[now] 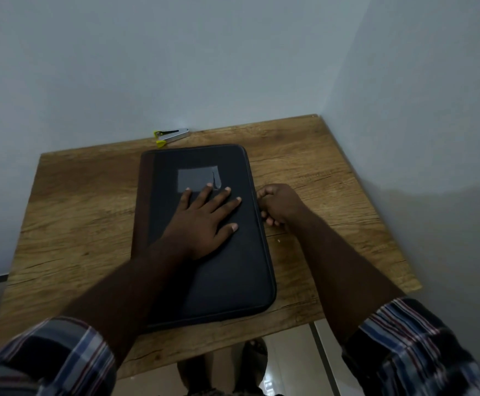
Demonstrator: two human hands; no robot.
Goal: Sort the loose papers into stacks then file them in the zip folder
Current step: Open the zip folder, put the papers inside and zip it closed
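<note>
A dark zip folder [204, 232] lies closed and flat in the middle of the wooden worktop [70, 224], its long side running near to far; whatever it holds is hidden. A grey clear pocket [197, 180] sits on its cover. The left hand [204, 221] rests palm-down on the cover, fingers straight and spread. The right hand [278, 205] is curled at the folder's right edge; whether it pinches a zip pull cannot be made out. A yellow-and-silver stapler [171, 136] lies at the far edge by the wall
</note>
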